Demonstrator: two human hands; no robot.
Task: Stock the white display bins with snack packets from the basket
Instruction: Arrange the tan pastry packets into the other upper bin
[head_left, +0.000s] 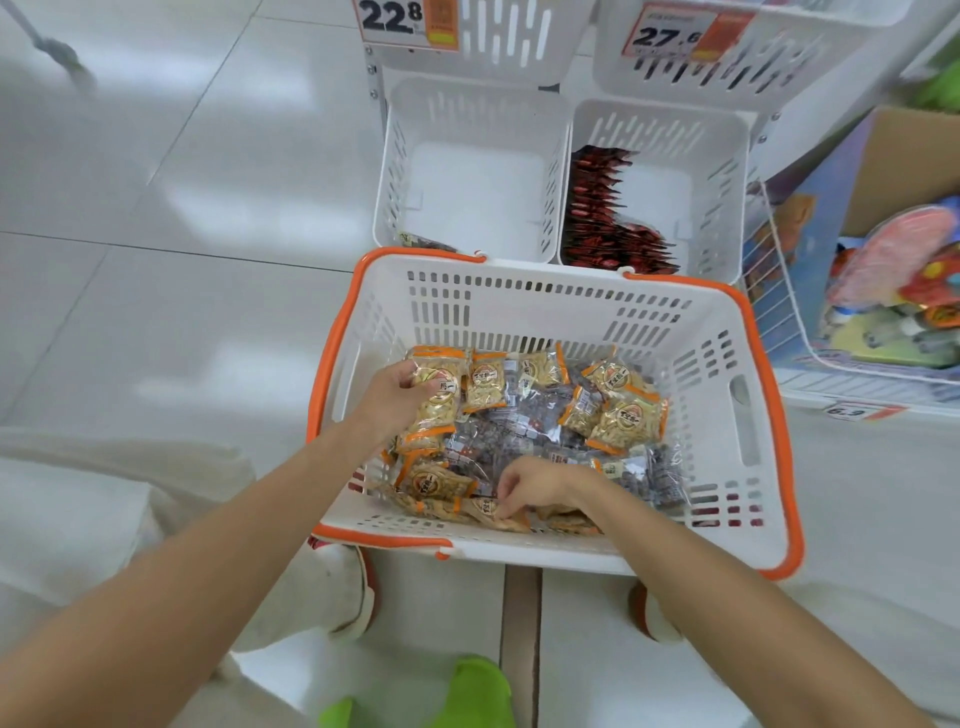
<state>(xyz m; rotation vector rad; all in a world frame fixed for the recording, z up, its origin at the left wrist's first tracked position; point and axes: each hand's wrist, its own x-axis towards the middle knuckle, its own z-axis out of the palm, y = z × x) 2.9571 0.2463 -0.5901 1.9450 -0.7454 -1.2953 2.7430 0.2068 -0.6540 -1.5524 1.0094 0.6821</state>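
your left hand is down inside the orange-rimmed basket, fingers curled around an orange-trimmed packet of pale snacks at the far left of the pile. your right hand is closer to you, by the basket's near wall, its fingertips bent and pinching the edge of another pale packet lying at the bottom. between your two hands lie clear packets of dark snacks, with more orange-trimmed ones scattered toward the right side. the basket sits on the white tiled floor, touching the front of two white display bins. the left bin shows a mostly bare bottom, with one small packet tucked in its front left corner. the right bin holds a row of red packets standing along its left wall. above them are two more white bins, carrying price tags that read 22.8 and 27.6. to the right stands a wire rack of colourful toys.
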